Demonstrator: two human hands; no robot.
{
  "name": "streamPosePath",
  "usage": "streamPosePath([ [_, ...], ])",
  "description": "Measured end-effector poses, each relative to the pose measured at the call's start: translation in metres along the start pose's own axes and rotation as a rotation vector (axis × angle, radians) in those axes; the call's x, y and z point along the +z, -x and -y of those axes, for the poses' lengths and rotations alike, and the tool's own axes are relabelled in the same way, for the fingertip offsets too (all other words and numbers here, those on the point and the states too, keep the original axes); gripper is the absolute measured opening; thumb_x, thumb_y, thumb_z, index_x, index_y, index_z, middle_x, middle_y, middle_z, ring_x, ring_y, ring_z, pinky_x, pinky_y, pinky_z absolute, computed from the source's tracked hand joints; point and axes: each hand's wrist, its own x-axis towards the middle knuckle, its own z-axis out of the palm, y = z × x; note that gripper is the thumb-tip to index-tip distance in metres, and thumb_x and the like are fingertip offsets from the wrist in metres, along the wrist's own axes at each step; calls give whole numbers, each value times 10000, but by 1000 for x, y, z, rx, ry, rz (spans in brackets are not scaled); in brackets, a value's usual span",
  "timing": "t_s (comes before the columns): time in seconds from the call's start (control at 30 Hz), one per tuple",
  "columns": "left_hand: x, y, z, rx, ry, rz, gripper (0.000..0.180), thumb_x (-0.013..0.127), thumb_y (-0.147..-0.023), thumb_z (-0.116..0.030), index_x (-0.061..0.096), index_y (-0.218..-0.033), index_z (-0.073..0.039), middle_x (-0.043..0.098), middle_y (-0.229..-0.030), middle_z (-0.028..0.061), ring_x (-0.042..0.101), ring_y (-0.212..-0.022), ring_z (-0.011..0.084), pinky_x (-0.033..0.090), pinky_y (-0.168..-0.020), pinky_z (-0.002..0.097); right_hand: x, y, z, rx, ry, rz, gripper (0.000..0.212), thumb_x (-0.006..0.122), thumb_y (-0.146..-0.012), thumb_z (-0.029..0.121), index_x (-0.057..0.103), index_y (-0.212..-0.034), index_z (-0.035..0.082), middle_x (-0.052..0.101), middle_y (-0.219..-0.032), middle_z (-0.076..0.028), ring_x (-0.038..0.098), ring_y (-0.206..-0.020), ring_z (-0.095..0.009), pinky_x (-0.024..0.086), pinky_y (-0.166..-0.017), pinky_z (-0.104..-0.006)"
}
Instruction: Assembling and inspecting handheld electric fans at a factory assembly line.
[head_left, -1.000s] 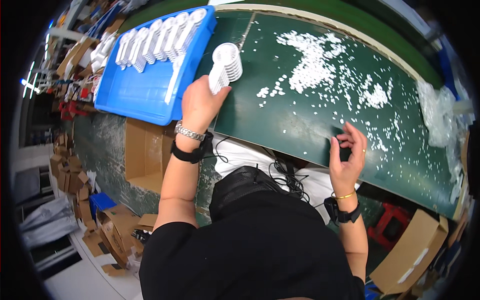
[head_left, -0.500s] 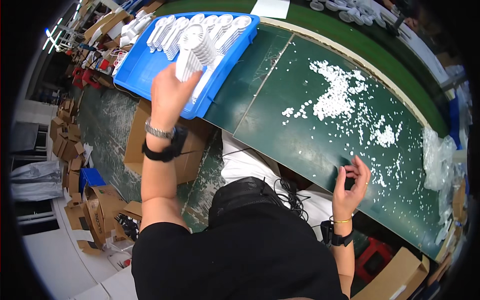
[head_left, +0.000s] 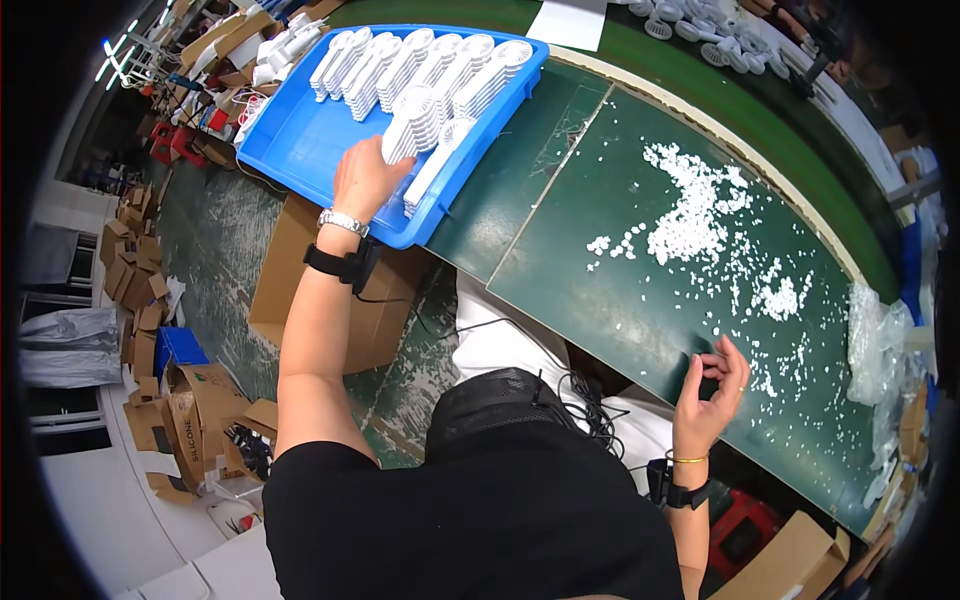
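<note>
My left hand is in the blue tray, its fingers closed on the lower end of a stack of white plastic parts. Each part has a long handle and a round, slotted head. Beside that stack, along the tray's right wall, lies another short stack. Several more stacks of the same parts stand in a row along the far side. My right hand hovers at the table's near edge, fingers loosely curled and apart, holding nothing.
Small white plastic bits lie scattered over the green table. Clear plastic bags sit at its right end. More white parts lie beyond, on a green surface. Below the tray stands an open cardboard box.
My left hand has lowered the stack of white parts into the tray, near the short stack by the right wall. My right hand has stayed near the table edge, its fingers barely changed.
</note>
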Motion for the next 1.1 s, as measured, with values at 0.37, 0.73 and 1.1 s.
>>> streamPosePath([
  [0.37,9,-5,4,47,-39,55,382,801,-805,-304,707,-961,32,719,-974,273,680,-957,440,533,-819,488,2,-1,4,14,10,-7,443,681,-910,-53,590,-1341,0,606,-1180,-116,634,-917,-143,479,-791,-271],
  [0.73,3,-1,11,174,-2,-146,398,811,-822,-303,732,-1018,34,739,-878,205,723,-830,341,548,-753,404,0,0,0,10,2,-13,454,689,-900,-56,593,-1340,5,609,-1184,-115,640,-911,-146,479,-794,-269],
  [1.1,-12,0,4,88,-30,-115,341,809,-819,-289,742,-908,33,739,-860,178,714,-798,302,547,-733,383,2,0,1,-14,-24,-4,444,663,-920,-62,575,-1353,-16,596,-1173,-122,628,-899,-146,485,-794,-267],
])
